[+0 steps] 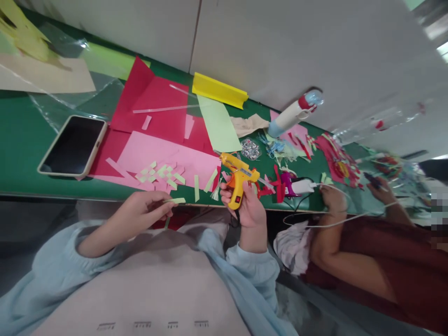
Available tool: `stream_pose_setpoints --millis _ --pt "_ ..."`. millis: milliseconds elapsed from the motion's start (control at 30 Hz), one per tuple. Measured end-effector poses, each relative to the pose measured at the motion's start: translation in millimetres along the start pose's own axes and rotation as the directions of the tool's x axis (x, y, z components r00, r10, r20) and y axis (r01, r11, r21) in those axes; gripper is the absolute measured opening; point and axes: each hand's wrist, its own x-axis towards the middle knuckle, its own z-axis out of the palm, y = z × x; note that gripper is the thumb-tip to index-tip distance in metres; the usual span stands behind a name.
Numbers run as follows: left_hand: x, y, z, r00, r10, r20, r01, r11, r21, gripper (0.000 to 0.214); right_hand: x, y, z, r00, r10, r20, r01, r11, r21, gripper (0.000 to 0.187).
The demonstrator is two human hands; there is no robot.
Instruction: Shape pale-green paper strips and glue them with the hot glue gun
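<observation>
My right hand (245, 203) grips a yellow glue gun (238, 179) by its handle at the front edge of the green table (24, 140); its nozzle points up and to the left. My left hand (142, 212) pinches a pale green paper strip (175, 200) just below the table edge. Right above it lies a woven patch of pink and green strips (159, 175) on a pink paper sheet (164, 156). More loose green strips (205, 182) lie between the two hands.
A phone (72, 145) lies face up at the left. Red paper (154, 105), a light green sheet (219, 123), a yellow folded card (219, 91) and a white bottle (292, 114) lie farther back. On the right, another person's hands (332, 198) work among paper scraps and a white cable (325, 224).
</observation>
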Motion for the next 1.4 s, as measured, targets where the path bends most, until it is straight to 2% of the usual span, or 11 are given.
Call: stream_pose_setpoints --millis 133,233,400,533,733,833,933,1100,1200,1300,1400 --pt "-13 -16 -12.9 0.989 0.071 -0.128 -0.044 0.979 0.201 0.03 -1 20 21 1.0 -0.015 0.017 0.017 0.996 -0.091 0.041" --pt "-18 -25 -22.1 0.948 0.224 -0.224 -0.122 0.911 0.393 0.024 -1 37 39 0.999 0.008 0.051 0.004 0.973 -0.23 0.043" --pt "-13 -39 -36.3 0.861 0.475 -0.18 -0.319 0.781 0.537 0.016 2 59 65 1.0 0.001 0.019 0.006 0.924 -0.383 0.045" --pt "-5 -48 -42.4 0.845 0.51 -0.158 -0.351 0.754 0.554 0.015 5 69 74 1.0 0.003 -0.023 -0.013 0.885 -0.465 0.046" --pt "-2 -48 -42.6 0.884 0.406 -0.233 -0.258 0.838 0.482 0.02 3 75 72 0.999 0.011 -0.043 -0.031 0.873 -0.488 0.044" --pt "-4 -42 -43.7 0.934 0.179 -0.308 -0.076 0.945 0.318 0.027 -1 70 71 0.999 0.028 -0.029 -0.038 0.892 -0.451 0.044" --pt "-4 -35 -46.0 0.968 -0.065 -0.244 0.092 0.991 0.101 0.038 -4 63 73 0.998 0.065 -0.015 -0.066 0.908 -0.415 0.046" --pt "2 -32 -42.3 0.963 -0.268 -0.002 0.242 0.875 -0.42 0.037 -6 57 78 0.991 0.132 -0.011 -0.128 0.928 -0.35 0.048" --pt "5 -30 -37.1 0.957 -0.288 -0.03 0.214 0.773 -0.597 0.035 -6 56 77 0.989 0.146 -0.009 -0.14 0.933 -0.333 0.047" --pt "10 -24 -35.4 0.957 -0.284 -0.064 0.203 0.809 -0.552 0.036 -8 52 71 0.993 0.105 -0.054 -0.117 0.932 -0.344 0.047" --pt "18 -11 -35.4 0.966 -0.257 -0.016 0.245 0.938 -0.245 0.026 -12 45 61 0.991 0.033 -0.13 -0.076 0.939 -0.336 0.047"
